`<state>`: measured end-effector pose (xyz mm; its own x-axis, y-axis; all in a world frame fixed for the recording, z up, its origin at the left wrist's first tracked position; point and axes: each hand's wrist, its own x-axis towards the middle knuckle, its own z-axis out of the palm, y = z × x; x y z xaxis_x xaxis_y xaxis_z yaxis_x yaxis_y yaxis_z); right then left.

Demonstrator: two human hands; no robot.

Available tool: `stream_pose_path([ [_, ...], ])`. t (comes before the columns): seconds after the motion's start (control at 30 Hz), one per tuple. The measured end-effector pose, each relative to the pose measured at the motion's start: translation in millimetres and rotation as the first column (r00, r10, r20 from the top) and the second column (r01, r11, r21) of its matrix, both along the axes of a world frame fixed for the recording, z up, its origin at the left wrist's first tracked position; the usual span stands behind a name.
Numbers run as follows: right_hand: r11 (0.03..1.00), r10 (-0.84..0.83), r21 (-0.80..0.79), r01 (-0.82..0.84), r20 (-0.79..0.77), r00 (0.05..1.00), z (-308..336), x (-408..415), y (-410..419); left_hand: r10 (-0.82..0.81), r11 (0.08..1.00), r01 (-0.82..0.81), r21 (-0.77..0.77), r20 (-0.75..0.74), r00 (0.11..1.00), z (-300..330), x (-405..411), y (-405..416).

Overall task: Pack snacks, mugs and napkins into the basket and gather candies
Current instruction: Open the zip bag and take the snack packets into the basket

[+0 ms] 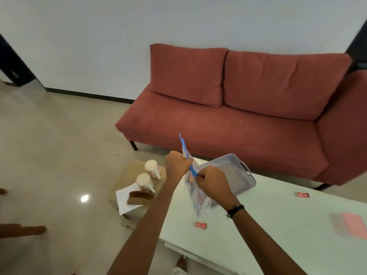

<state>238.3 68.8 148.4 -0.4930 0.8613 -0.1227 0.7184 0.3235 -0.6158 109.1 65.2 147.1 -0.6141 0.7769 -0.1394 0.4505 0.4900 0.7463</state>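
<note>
Both hands pinch the blue zip strip of a clear plastic bag point(196, 193), apparently holding candies; left hand point(176, 165) farther, right hand point(213, 183) nearer, bag hanging upright beside the grey perforated plastic basket point(246, 175).

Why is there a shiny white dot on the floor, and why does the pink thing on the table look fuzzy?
Head view: the white dot is glare from a lamp mirrored in the glossy floor; the pink thing lies near the frame's edge, where the wide-angle picture goes soft and stretched; the room's straight lines bend there too.

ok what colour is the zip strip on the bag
Blue: the zip strip runs along the top of the clear bag, seen in the head view.
</note>
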Motion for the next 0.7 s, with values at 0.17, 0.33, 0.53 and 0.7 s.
stream_pose_path([
  [0.17, 0.975, -0.119, -0.202, 0.089, -0.142, 0.983, 2, 73, 13, -0.032, 0.997, 0.023, 0.072, 0.127, 0.991, -5, 67, 4],
  [0.33, 0.879, -0.333, -0.436, 0.192, -0.274, 0.902, -8, 123, 16, -0.103, 0.995, 0.103, 0.014, 0.245, 0.964, -14, 126, -8],
  [0.53, 0.693, -0.519, -0.699, 0.177, -0.313, 0.795, -17, 169, 1, -0.099, 0.993, 0.115, -0.035, 0.296, 0.95, -21, 172, -21],
  [0.7, 0.564, -0.539, -0.817, 0.121, -0.254, 0.803, -22, 188, -7, -0.076, 0.996, 0.084, -0.008, 0.338, 0.938, -18, 193, -34],
])
